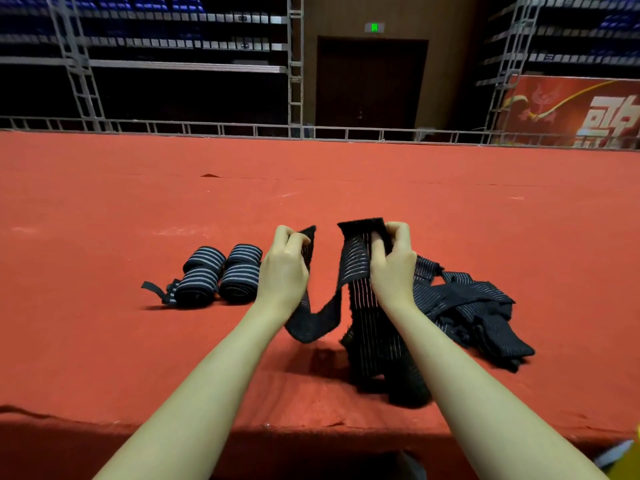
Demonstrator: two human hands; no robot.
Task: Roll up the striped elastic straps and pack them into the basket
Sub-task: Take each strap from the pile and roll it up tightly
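Note:
I hold a black elastic strap with thin grey stripes [356,271] up over the red carpeted platform [311,188]. My left hand [285,268] pinches one end of it. My right hand [393,261] grips the other end, and the strap sags in a loop between both hands. More of it hangs down to the carpet below my right wrist. Two rolled striped straps [221,273] lie side by side to the left of my left hand. A loose heap of unrolled straps [474,306] lies to the right of my right arm. No basket is in view.
The platform's near edge [242,427] runs just below my forearms. A metal rail [242,128] borders its far edge, with scaffolding, seating and a dark door behind. A red banner [571,112] stands at the back right. Something yellow [627,455] shows at the bottom right corner.

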